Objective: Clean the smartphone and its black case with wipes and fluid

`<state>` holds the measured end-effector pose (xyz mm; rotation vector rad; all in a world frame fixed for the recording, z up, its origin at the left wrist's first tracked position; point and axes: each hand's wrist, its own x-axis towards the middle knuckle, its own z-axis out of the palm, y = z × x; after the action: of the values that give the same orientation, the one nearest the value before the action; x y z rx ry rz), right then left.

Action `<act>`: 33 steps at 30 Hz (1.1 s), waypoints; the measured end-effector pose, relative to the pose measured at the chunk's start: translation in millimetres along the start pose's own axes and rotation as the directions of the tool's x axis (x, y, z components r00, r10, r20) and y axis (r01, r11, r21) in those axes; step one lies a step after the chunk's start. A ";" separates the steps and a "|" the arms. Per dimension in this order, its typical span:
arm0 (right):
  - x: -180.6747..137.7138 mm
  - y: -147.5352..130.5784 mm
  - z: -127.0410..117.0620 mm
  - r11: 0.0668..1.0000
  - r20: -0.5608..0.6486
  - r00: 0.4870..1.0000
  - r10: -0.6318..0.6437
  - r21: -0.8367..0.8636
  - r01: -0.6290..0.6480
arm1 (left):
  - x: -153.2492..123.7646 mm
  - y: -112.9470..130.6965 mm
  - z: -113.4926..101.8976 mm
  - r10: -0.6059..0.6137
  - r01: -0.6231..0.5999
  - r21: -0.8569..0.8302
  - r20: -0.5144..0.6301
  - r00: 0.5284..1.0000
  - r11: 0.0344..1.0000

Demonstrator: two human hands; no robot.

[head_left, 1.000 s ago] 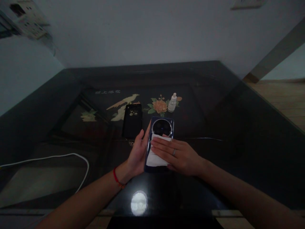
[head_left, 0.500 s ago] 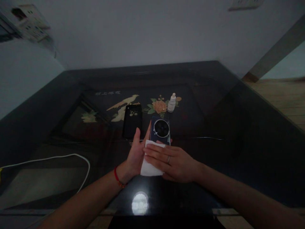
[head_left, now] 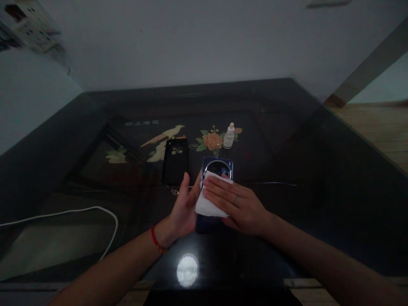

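A dark blue phone [head_left: 219, 165] with a round camera ring faces back-up over the dark table. My left hand [head_left: 184, 208] cradles its left edge from below, fingers curled round it. My right hand [head_left: 239, 205], a ring on one finger, lies flat on a white cloth [head_left: 208, 204] and presses it against the phone's back, covering the lower part of the camera ring. Only the phone's top and a strip of its bottom show.
A black phone case [head_left: 175, 161] lies left of the phone. A small clear dropper bottle [head_left: 228, 136] stands behind it on the glossy inlaid table [head_left: 318, 178]. A white cable [head_left: 95, 212] loops at the left. A lamp reflection [head_left: 187, 270] glows near the front edge.
The cloth under my right hand slid down and left off the camera ring, then back up over its lower part. The left hand kept its hold.
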<state>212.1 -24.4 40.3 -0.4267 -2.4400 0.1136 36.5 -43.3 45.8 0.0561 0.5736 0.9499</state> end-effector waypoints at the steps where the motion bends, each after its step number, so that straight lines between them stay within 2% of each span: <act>1: 1.5 -1.6 1.6 1.000 0.040 0.999 -0.009 -0.018 0.010 | 0.3 -0.6 -1.0 -0.029 0.029 -0.004 0.006 1.000 1.000; 4: 5.5 -8.6 6.1 0.998 0.151 0.987 -0.053 -0.034 0.059 | 1.3 0.5 -1.3 -0.120 0.119 0.007 0.030 0.992 0.993; 7: 5.5 -14.4 9.2 0.988 0.213 0.965 -0.153 0.010 0.155 | 1.3 4.4 2.5 -0.063 0.061 0.045 0.048 0.997 0.997; 11: 1.1 -14.9 8.4 0.927 0.175 0.911 -0.372 0.112 0.357 | -0.9 10.6 6.9 0.025 -0.039 0.121 0.116 0.993 0.992; 13: -0.8 -11.8 3.9 0.901 0.121 0.897 -0.426 0.148 0.408 | -1.7 12.8 6.2 0.037 -0.059 0.159 0.138 0.990 0.985; 15: -1.8 -7.5 -2.2 0.922 0.064 0.926 -0.372 0.142 0.361 | -1.7 13.2 4.1 0.051 -0.069 0.166 0.112 0.992 0.984; 17: -1.4 -3.6 -6.6 0.974 0.017 0.977 -0.213 0.082 0.211 | -1.0 11.2 2.4 0.065 -0.072 0.140 0.051 0.997 0.988; 20: 0.8 -1.8 -5.5 0.999 0.016 0.999 -0.028 -0.029 0.028 | -0.1 6.2 3.7 0.065 -0.061 0.096 -0.046 0.997 0.994; 23: 2.2 -3.6 0.3 0.996 0.131 0.990 -0.052 -0.060 0.061 | -0.3 3.8 7.9 0.019 -0.013 0.083 -0.077 0.997 0.996; 26: 0.4 -2.2 -0.7 0.991 0.181 0.977 -0.115 -0.045 0.125 | -0.5 5.3 8.7 0.022 -0.018 0.090 -0.035 0.999 0.996; 30: -4.1 10.9 -12.9 0.981 0.112 0.977 -0.180 -0.055 0.187 | 0.6 7.6 2.6 0.106 -0.106 0.084 0.006 0.994 0.991; 33: -6.0 24.5 -18.3 0.984 -0.001 0.987 -0.159 -0.085 0.158 | 1.6 7.7 -2.2 0.131 -0.133 0.073 0.032 0.991 0.988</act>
<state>234.7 -3.7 46.6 -0.2672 -2.4672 -0.0593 30.4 -37.9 45.4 0.1761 0.5860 1.0546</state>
